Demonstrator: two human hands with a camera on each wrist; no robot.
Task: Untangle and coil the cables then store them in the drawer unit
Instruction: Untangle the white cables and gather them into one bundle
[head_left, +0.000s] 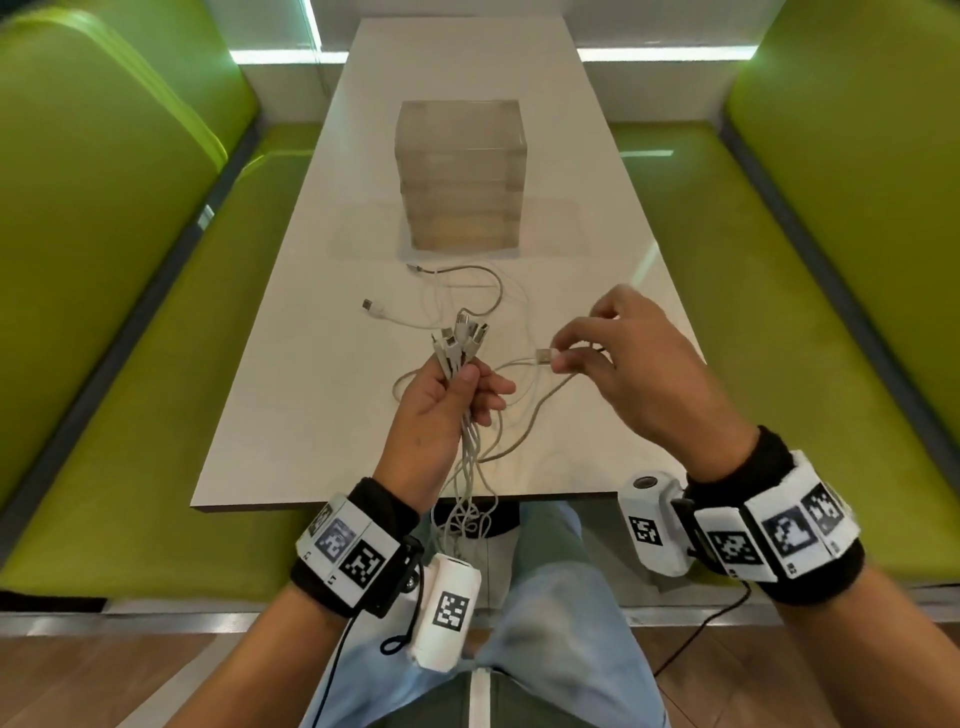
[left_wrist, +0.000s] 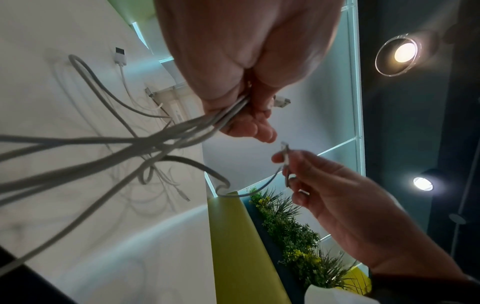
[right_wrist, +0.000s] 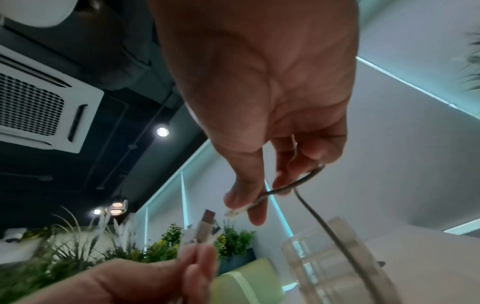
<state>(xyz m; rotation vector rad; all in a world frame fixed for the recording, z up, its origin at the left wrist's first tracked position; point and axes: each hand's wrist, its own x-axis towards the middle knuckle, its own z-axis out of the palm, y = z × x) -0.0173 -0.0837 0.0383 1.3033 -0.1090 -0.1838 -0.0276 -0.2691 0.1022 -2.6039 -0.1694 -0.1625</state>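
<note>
Gathering plug ends is the step you look to be on: nearest you, your left hand (head_left: 451, 391) is curled round a bunch of cables (head_left: 470, 452), their plugs fanning up above your fist and the cords hanging down past the near edge of the table (head_left: 270, 415) toward your lap, still looped through one another. Just to its right, your right hand (head_left: 618, 364) pinches one plug (head_left: 544, 356) between thumb and forefinger, its other fingers loosely bent, and that plug's cord (head_left: 524, 415) curves back under toward the bunch. Untangling, then, is only partly done and nothing is coiled. Your next move, I judge, calls for bringing that plug across to join the others in your left fist, or drawing its cord clear of the hanging loops without tightening them. Beyond your hands, loose cable ends (head_left: 374, 306) lie on the tabletop, still to be picked up. Farther back, in the middle of the table, stands the clear drawer unit (head_left: 460, 176), its drawers seemingly all closed, well apart from both hands; one will need opening before anything can go in.
</note>
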